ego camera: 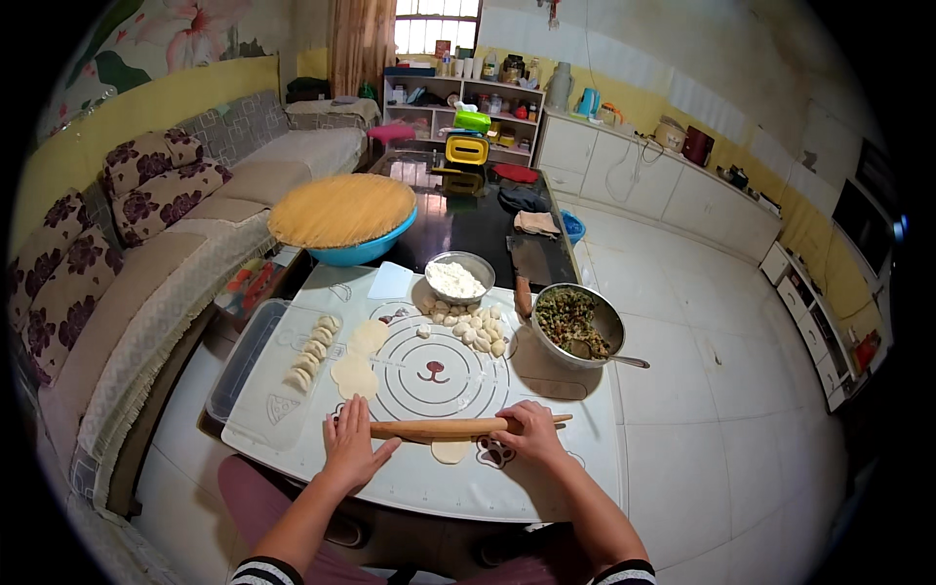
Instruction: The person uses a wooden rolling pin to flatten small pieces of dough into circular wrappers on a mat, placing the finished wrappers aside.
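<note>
A wooden rolling pin [446, 427] lies crosswise over a small dough round [450, 451] on the white printed mat [439, 486]. My left hand [354, 444] rests spread at the pin's left end, fingers extended and apart. At the right end, my right hand [530, 431] has its thumb and fingers around the pin. Flattened wrappers [356, 376] overlap beyond my left hand. Further left, a row of filled dumplings [312, 354] sits on a translucent lid. Small dough pieces [479, 327] are heaped near the mat's far side.
A metal bowl of flour [458, 279] stands behind the dough pieces. On the right is a metal bowl of chopped filling [575, 322] with a spoon; a cleaver [531, 263] lies behind it. A round woven cover [344, 208] tops a blue basin [365, 250] at the back left.
</note>
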Tool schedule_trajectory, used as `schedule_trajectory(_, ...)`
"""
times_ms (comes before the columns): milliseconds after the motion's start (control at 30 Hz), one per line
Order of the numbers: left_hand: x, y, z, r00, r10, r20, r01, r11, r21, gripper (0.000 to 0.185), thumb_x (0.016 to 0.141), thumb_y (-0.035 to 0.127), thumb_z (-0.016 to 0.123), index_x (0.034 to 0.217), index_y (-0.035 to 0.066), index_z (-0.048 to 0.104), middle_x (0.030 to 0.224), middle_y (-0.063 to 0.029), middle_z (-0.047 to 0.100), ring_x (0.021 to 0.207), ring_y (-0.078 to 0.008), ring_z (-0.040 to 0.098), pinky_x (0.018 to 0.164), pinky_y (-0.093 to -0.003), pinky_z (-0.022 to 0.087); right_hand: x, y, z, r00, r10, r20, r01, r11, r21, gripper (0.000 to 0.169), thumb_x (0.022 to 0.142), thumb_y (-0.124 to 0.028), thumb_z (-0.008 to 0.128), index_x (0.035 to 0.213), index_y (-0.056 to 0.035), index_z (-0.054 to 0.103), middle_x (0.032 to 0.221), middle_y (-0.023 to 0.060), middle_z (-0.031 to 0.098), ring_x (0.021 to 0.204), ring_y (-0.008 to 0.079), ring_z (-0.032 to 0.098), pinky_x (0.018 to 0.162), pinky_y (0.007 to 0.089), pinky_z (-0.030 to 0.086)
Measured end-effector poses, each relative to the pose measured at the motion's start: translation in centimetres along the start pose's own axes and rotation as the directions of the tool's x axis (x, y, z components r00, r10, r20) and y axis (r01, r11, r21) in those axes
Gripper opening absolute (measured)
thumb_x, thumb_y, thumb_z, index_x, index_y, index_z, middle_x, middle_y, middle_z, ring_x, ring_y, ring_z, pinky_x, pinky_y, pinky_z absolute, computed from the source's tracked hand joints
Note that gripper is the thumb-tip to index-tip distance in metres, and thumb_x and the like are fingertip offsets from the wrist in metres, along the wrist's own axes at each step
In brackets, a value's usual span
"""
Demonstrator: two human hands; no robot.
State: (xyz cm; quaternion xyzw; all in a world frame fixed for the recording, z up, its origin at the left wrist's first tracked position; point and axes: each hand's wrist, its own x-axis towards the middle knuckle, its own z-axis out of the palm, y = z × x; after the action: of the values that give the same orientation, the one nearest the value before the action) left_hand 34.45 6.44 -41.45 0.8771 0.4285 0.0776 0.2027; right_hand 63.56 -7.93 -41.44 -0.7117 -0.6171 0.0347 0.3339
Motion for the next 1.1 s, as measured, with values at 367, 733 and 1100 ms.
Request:
schedule_trajectory(367,-0.3,0.0,0.0,0.998,0.050,-0.028,-0.050,0.999,-0.005,0.096,0.085,0.057,0.052,0.146,-0.005,0.011,0.154,-0.0199,0.011,0.143,-0.0313,0.009,0.113,-0.0525,0.001,-0.7,-0.1,0.0,1.000,0.012,0.013,-0.012,1.000,0.001,0.031,0.067,-0.027,0.076,0.093,-0.0125,0.068,0.088,0.0064,0.062,0.087,0.0258,0.057,0.078,0.0395,0.042)
schedule_trajectory(733,-1.4,-0.8,0.2,0.984,0.178,-0.015,-0.177,0.984,0.033,0.088,0.087,0.054,0.052,0.144,-0.004,0.019,0.151,-0.0218,0.019,0.142,-0.0318,0.014,0.113,-0.0517,0.008,-1.9,-1.2,-0.4,0.999,0.002,-0.051,-0.006,0.998,-0.061,0.031,0.066,-0.029,0.076,0.091,-0.0121,0.068,0.085,0.0038,0.062,0.085,0.0250,0.057,0.077,0.0383,0.041)
schedule_trajectory(1100,1.5,7.9,1.8,0.782,0.499,-0.374,-0.576,0.808,-0.127,0.064,0.079,0.033,0.070,0.132,0.007,0.047,0.139,-0.0176,0.039,0.129,-0.0301,0.037,0.109,-0.0495,0.023,-1.9,-0.7,-1.4,0.957,0.290,0.007,-0.288,0.948,0.138,0.030,0.068,-0.026,0.078,0.091,-0.0084,0.070,0.086,0.0075,0.062,0.085,0.0261,0.057,0.077,0.0376,0.045)
